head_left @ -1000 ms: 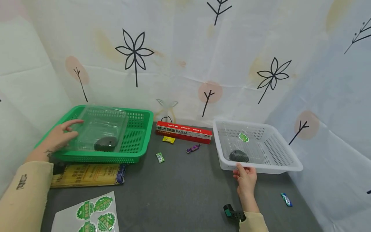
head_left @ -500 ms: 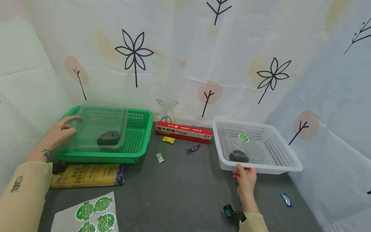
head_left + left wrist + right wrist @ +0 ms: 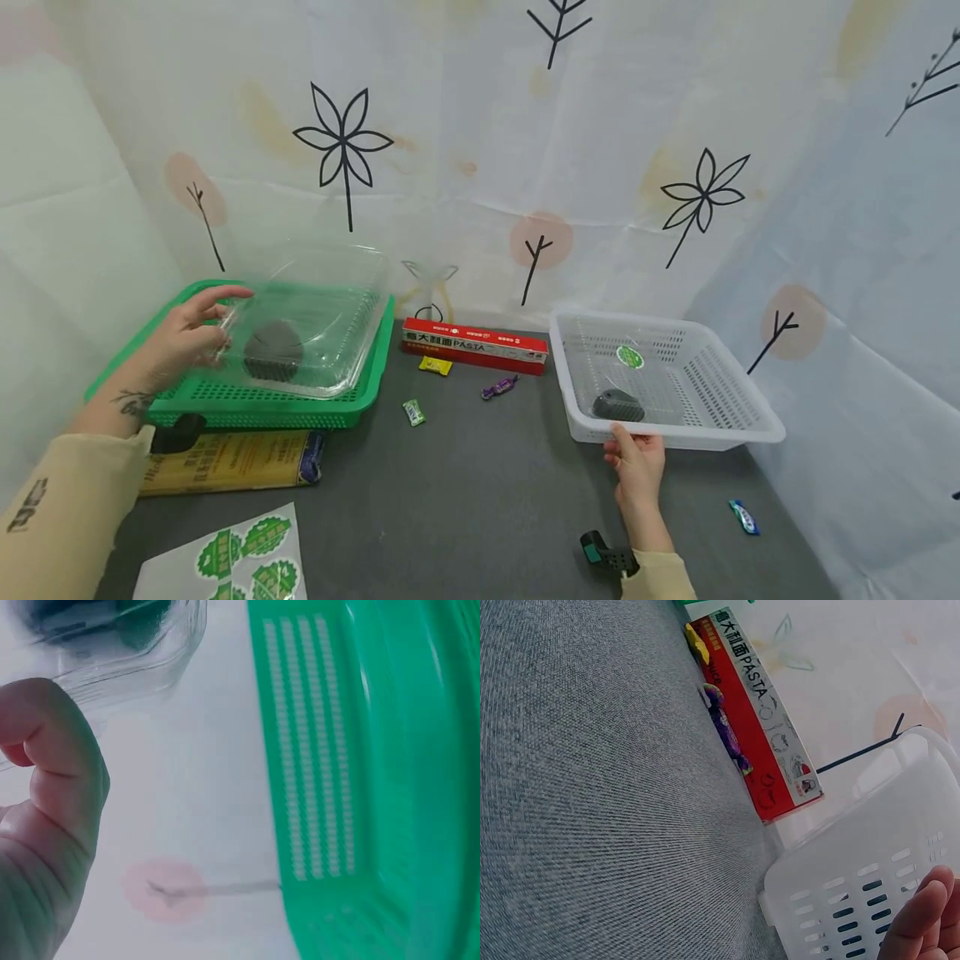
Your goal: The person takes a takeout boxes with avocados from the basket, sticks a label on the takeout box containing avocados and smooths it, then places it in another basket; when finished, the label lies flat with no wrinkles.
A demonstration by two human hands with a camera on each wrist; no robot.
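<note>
At the left, my left hand [image 3: 180,342] holds the near-left edge of a clear plastic container [image 3: 322,321], tilted and raised over the green basket [image 3: 255,417]. Inside it lies a dark, ridged, rounded object [image 3: 273,350] whose kind I cannot tell. The left wrist view shows curled fingers [image 3: 67,742] beside the container's blurred corner. On the right, my right hand [image 3: 637,467] grips the front rim of a white basket [image 3: 720,437], thumb on top. In that basket sits another clear container with a green round sticker [image 3: 630,357] and a similar dark object [image 3: 618,405].
A red pasta box [image 3: 474,345] stands against the back cloth. Yellow [image 3: 435,365], purple [image 3: 498,387], green [image 3: 413,412] and blue [image 3: 744,517] wrapped sweets lie scattered. A yellow package [image 3: 232,461] and a sheet of green stickers [image 3: 225,554] lie at the left.
My left hand has lifted the clear container up from the green basket and moved it to the right, tilting it. My right hand stays on the white basket's rim.
</note>
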